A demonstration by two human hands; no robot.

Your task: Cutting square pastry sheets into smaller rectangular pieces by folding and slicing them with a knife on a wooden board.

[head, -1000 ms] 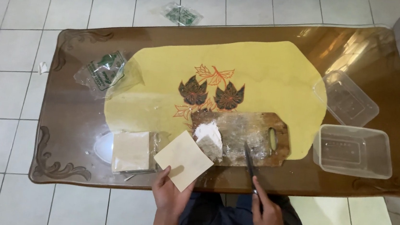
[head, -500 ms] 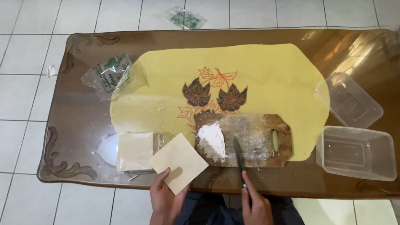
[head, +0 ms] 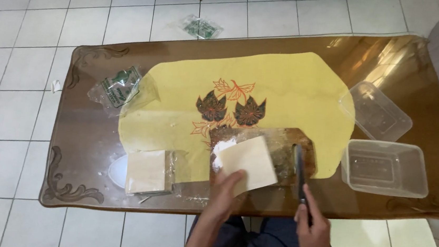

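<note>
Pale dough sheet point(head: 244, 160) is pinched by left hand point(head: 225, 192) over floured cutting board point(head: 281, 147); knife point(head: 299, 170) is gripped by right hand point(head: 313, 232).

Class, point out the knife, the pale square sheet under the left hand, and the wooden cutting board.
knife point(head: 298, 167), head view, middle of the blade.
pale square sheet point(head: 245, 160), head view, centre of its face.
wooden cutting board point(head: 286, 145), head view, bare upper right surface.

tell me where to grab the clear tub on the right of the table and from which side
Grip the clear tub by its near long rim, coming from above and from the person's side. It stands upright with its mouth open and seems to hold nothing, so fingers can hook over the rim. Its lid lies apart behind it, out of the way.
</note>
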